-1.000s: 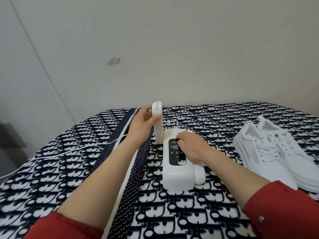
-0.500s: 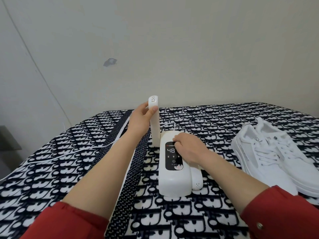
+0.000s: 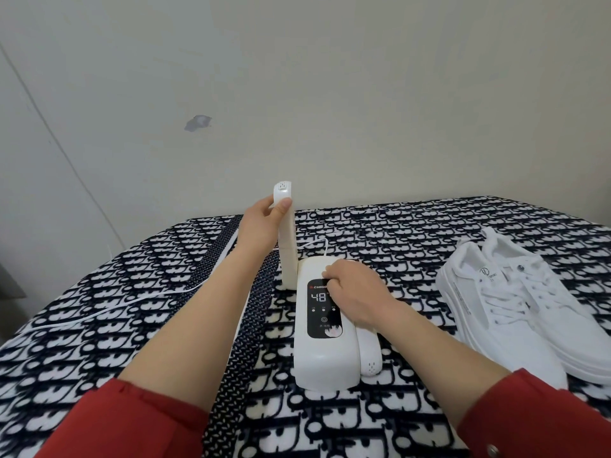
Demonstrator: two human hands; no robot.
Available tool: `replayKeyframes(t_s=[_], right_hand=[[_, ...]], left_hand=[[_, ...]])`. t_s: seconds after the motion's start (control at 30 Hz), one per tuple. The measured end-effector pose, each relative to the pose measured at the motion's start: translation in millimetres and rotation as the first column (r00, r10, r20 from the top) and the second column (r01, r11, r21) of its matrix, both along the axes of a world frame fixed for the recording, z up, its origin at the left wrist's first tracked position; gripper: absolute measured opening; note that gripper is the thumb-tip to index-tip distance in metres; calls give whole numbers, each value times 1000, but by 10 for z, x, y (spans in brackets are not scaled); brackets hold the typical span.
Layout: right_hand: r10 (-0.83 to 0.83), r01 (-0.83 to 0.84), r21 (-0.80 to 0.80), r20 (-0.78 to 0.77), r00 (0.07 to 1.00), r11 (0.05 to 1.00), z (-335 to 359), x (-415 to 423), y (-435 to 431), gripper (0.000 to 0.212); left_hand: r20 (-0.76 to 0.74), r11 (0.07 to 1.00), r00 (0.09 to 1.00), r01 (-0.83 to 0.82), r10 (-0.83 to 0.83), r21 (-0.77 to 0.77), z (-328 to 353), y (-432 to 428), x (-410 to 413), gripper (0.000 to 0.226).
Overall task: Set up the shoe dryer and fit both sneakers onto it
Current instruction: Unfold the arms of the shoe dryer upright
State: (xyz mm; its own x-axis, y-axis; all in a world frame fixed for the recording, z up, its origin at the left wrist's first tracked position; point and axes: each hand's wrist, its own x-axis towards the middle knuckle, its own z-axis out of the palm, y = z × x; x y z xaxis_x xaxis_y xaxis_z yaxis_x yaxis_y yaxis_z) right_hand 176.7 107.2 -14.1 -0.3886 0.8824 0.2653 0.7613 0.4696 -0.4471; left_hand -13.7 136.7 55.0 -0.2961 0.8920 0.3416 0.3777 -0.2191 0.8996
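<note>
The shoe dryer (image 3: 325, 325) lies flat on the bed's patterned blanket (image 3: 99, 342), straight in front of me, with its dark panel (image 3: 322, 307) face up and a lit 48 showing. It looks like a light, hollow body of hard, smooth plastic. That makes it stiff enough to push against, but I judge it would slide on the soft pile, so it needs pinning down while a tube swings on its hinge.

One upright tube (image 3: 287, 246) stands at the body's far left corner. The other tube (image 3: 369, 353) lies folded along the right flank, vents toward me. The best hold is near a tube's tip, well away from the hinge.

My left hand (image 3: 264, 226) has exactly that grip. Its fingers (image 3: 282, 206) wrap the tube just under its vented top, with the forearm stretched forward. My right hand (image 3: 357, 292) rests on the housing above the panel with its fingers (image 3: 332, 274) bent and pressing. I cannot tell whether the thumb hooks the edge.

A white cord (image 3: 132, 300) trails off left across the blanket. Both sneakers (image 3: 515, 309) sit side by side, well to the right and not yet fitted.
</note>
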Motion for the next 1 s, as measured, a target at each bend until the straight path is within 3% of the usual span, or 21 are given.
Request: replayKeyframes(t_s=[0.43,0.57,0.67,0.8,1.0], right_hand=[[12,-12,10,15,1000,1000,8,11,-38,37],[65,-62,-58,55,996,996,-26,67,-49,42],[121,-123,-90,-23,992,988,-33,171,-40,50],[40,-50,-34,-254,966,998,-3,369,-53,46],[-73,30,-117,-382,921,993,-61,583,-224,41]], left_hand=[[-25,999,999,-36,36,-13,0,-24,46,39],[2,997,998,59,-59,-45,-56,-128,27,39],[4,995,1000,22,-22,-95,-163,-241,7,54],[-31,990,996,-92,89,-107,-272,-437,68,69],[-38,991,999,11,-16,-130,-444,-798,251,74]])
